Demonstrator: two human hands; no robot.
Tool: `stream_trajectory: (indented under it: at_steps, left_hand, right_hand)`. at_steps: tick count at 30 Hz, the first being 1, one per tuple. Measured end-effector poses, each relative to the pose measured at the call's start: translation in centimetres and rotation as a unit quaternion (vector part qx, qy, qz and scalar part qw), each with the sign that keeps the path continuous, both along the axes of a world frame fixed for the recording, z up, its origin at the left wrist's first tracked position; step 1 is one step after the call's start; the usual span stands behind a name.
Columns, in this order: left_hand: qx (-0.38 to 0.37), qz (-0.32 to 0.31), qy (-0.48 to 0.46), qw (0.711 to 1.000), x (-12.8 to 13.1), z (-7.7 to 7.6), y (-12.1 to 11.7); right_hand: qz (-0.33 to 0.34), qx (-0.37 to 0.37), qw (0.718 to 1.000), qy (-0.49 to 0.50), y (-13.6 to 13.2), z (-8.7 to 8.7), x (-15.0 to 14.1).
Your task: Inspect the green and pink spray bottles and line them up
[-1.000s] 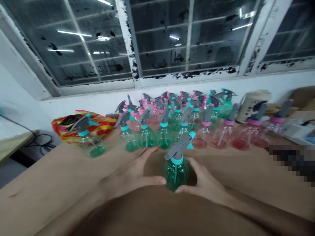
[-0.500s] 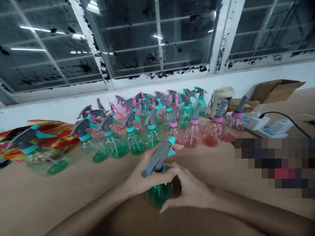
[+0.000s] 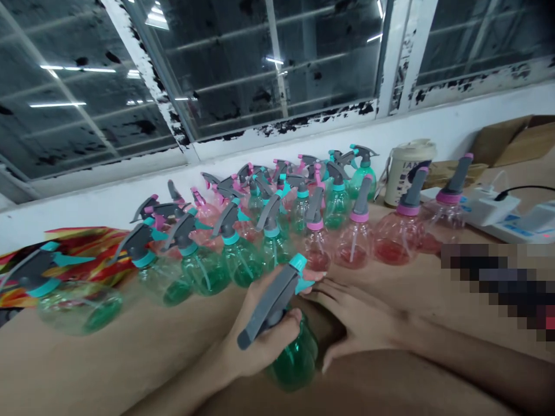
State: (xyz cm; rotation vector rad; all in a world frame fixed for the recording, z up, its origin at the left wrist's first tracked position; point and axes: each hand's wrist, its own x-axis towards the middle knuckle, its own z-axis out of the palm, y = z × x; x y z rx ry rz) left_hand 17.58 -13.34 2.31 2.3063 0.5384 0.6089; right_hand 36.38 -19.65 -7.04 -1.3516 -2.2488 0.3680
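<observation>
The round clear plastic spray bottle with green liquid and a grey-and-turquoise head is at the near middle, held about its neck by the left hand. The right hand spreads wide just beside it. I'd call this step positioning; the next move calls for a steady neck grip. Half a second ago, the right hand curled closer round it. Beyond, turquoise- and pink-collared bottles line the table.

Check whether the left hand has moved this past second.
Yes, rightward: the left hand has its fingertips below the front row's leftmost pink bottle, earlier below its green bottles.
</observation>
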Motion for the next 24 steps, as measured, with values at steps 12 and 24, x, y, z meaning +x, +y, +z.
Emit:
stream_trajectory:
  at_steps: [12, 24]
  left_hand:
    - [0.024, -0.046, -0.032, 0.998, -0.2, 0.8, 0.2]
    - [0.044, -0.002, -0.063, 0.997, -0.4, 0.6, -0.2]
  right_hand:
    - [-0.017, 0.005, 1.000, 0.006, 0.1, -1.1, 0.4]
    - [-0.035, 0.006, 0.999, 0.009, -0.1, -1.1, 0.1]
